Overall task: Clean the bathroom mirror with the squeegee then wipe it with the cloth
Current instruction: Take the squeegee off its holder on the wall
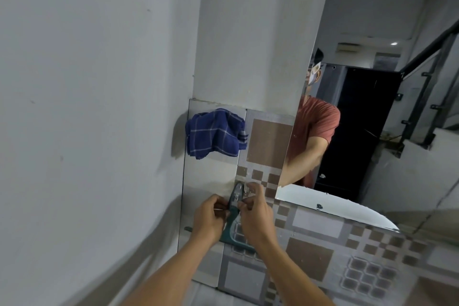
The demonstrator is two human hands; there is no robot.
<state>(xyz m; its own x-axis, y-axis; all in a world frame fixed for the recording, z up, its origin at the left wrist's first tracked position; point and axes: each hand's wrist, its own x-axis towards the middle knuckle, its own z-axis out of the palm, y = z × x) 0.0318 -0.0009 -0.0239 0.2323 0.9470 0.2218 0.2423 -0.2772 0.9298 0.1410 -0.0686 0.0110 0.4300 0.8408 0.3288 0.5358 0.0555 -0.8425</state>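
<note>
A dark green squeegee point(233, 227) hangs against the tiled wall below a metal hook point(239, 189), its blade running across behind my wrists. My left hand point(208, 216) pinches the handle's upper end from the left. My right hand point(254, 216) grips the same spot from the right, fingers curled near the hook. A blue checked cloth point(215, 133) hangs bunched on the wall above, apart from both hands. The mirror point(372, 131) fills the right side and reflects a person in a red shirt.
A white plastered wall point(87, 107) stands close on the left. Patterned brown and grey tiles point(310, 256) cover the wall under the mirror. The reflection shows a dark doorway and a stair railing.
</note>
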